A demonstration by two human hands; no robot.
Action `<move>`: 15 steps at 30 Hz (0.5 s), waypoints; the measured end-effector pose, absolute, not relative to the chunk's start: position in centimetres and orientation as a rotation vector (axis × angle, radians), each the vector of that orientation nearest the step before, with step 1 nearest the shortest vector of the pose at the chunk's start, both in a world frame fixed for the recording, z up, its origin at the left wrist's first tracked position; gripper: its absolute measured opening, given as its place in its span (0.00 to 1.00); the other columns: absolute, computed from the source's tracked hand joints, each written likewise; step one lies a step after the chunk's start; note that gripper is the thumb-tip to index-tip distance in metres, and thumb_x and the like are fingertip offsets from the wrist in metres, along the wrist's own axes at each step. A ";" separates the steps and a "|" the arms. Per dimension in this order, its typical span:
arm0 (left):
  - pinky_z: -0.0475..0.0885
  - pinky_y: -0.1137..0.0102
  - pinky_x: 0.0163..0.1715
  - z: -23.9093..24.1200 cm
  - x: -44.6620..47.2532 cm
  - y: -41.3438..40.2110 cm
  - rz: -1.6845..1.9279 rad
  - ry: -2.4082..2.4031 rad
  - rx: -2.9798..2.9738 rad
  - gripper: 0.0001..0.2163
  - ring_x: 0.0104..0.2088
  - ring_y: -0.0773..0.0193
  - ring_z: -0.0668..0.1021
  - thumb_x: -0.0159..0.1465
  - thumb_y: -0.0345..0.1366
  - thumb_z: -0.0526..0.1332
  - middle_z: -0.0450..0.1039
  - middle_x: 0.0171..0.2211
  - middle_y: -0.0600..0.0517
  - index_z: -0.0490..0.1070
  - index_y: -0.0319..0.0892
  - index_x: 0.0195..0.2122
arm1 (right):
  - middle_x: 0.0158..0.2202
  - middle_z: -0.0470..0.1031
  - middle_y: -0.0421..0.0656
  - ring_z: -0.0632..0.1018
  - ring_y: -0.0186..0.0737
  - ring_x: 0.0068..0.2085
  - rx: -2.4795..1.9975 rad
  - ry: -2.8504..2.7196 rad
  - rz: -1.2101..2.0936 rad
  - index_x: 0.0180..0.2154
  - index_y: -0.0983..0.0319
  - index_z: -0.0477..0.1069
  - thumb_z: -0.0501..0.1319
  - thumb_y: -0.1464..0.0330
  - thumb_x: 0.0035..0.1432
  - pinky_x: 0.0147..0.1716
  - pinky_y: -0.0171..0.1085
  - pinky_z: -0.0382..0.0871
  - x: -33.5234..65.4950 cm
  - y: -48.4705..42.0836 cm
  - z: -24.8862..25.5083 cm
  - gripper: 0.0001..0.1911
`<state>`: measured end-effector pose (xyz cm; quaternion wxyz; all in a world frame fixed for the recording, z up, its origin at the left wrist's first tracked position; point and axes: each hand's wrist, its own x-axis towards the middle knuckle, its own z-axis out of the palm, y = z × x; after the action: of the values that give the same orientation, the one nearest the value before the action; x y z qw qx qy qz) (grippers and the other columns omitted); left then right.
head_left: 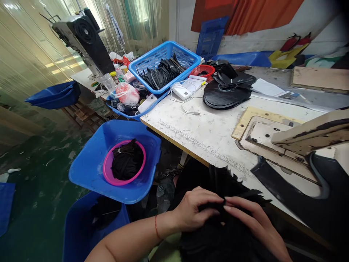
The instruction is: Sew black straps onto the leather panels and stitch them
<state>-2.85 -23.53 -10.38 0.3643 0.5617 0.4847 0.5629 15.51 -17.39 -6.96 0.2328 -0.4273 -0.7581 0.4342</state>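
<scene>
A bunch of thin black strips (222, 182) rests on my lap against the front edge of the white sewing table (177, 127). My left hand (197, 209) pinches the black material from the left, its fingers curled. From the right, my right hand (251, 214) meets it, fingertips pressed to the same dark spot; the exact piece between them is hard to make out. More black material spreads below both hands. A curved black piece (286, 189) lies to the right, by the sewing machine (313, 138).
Left of the table, a blue tub (89, 156) holds a pink basin (105, 171) with black strips. A blue basket (166, 87) of black strips stands at the back. Stacked black pieces (226, 96) and a white power bank (181, 91) with cable lie on the table.
</scene>
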 end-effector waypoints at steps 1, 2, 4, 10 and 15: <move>0.75 0.64 0.41 -10.3 -2.7 -23.3 1.412 1.272 1.358 0.15 0.40 0.58 0.81 0.62 0.31 0.63 0.80 0.43 0.43 0.73 0.40 0.50 | 0.45 0.79 0.41 0.78 0.50 0.49 -1.180 -2.080 1.213 0.36 0.48 0.81 0.61 0.50 0.53 0.52 0.43 0.73 15.3 -17.3 -6.8 0.15; 0.75 0.66 0.37 -10.3 -2.6 -23.1 1.385 1.321 1.265 0.17 0.38 0.60 0.81 0.61 0.29 0.63 0.79 0.43 0.44 0.72 0.40 0.52 | 0.44 0.79 0.42 0.78 0.49 0.48 -1.190 -2.074 1.241 0.36 0.49 0.81 0.61 0.50 0.53 0.49 0.41 0.74 15.0 -17.3 -6.7 0.16; 0.75 0.67 0.35 -10.1 -2.5 -22.9 1.408 1.459 1.197 0.16 0.36 0.61 0.80 0.59 0.28 0.64 0.78 0.42 0.44 0.72 0.41 0.49 | 0.41 0.79 0.42 0.79 0.48 0.46 -1.220 -2.057 1.293 0.36 0.50 0.80 0.60 0.48 0.53 0.46 0.40 0.76 14.5 -17.2 -6.4 0.18; 0.74 0.63 0.46 -9.5 -3.3 -22.6 1.634 1.190 1.540 0.12 0.45 0.56 0.78 0.61 0.31 0.65 0.76 0.44 0.41 0.74 0.39 0.47 | 0.43 0.79 0.41 0.78 0.47 0.48 -1.221 -2.085 1.201 0.36 0.49 0.80 0.59 0.48 0.55 0.49 0.40 0.74 14.2 -17.0 -6.4 0.17; 0.72 0.59 0.50 -8.1 -5.0 -22.7 1.352 0.986 1.345 0.23 0.48 0.52 0.78 0.65 0.53 0.57 0.76 0.46 0.39 0.76 0.37 0.46 | 0.50 0.76 0.41 0.75 0.46 0.51 -1.246 -2.158 1.105 0.47 0.48 0.77 0.54 0.53 0.61 0.51 0.42 0.72 13.6 -16.4 -6.3 0.19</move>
<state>-4.96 -22.68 -8.14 0.4772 0.5505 0.4034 0.5535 13.60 -16.42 -6.33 0.2063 -0.4472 -0.7746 0.3967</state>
